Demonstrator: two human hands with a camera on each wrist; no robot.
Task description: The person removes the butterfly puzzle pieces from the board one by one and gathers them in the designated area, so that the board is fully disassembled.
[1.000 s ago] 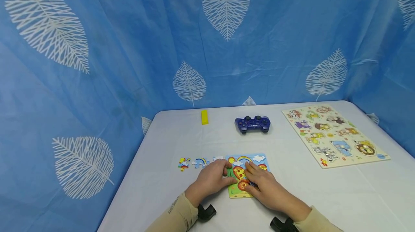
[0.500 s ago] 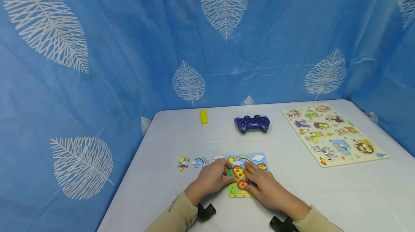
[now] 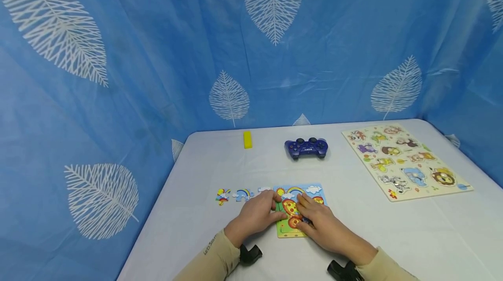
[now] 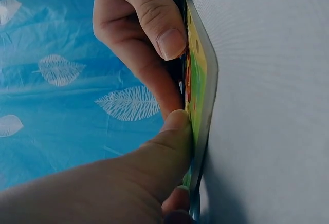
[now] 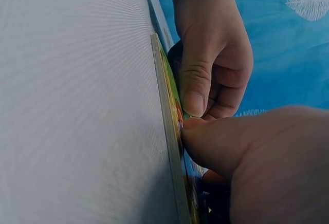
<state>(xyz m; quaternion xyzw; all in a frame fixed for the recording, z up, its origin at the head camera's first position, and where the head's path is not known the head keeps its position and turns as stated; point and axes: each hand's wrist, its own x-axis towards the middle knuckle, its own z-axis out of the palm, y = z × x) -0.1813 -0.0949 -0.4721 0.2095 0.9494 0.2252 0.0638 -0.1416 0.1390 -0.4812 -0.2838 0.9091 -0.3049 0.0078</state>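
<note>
A jigsaw puzzle board (image 3: 291,233) with a butterfly, rainbow and sun picture lies flat in the head view, partly hidden under both hands. My left hand (image 3: 258,214) holds its left side, fingers curled and thumb on the picture. From the right, my right hand (image 3: 324,228) rests on the board with its fingers nearly straight. The left wrist view has my left thumb (image 4: 177,124) against the picture face, below my right hand (image 4: 141,29). In the right wrist view, both thumbs meet the board (image 5: 167,95) close together.
Loose puzzle pieces lie left of the board: a fairy piece (image 3: 222,197), a rainbow piece (image 3: 242,195) and a cloud piece (image 3: 264,190) partly behind my left hand. Farther back are a yellow block (image 3: 247,139) and a blue game controller (image 3: 306,148). An animal puzzle board (image 3: 404,161) lies right.
Both hands keep their place on the puzzle board, and the loose pieces stay where they were. Only the head view shifts slightly.
</note>
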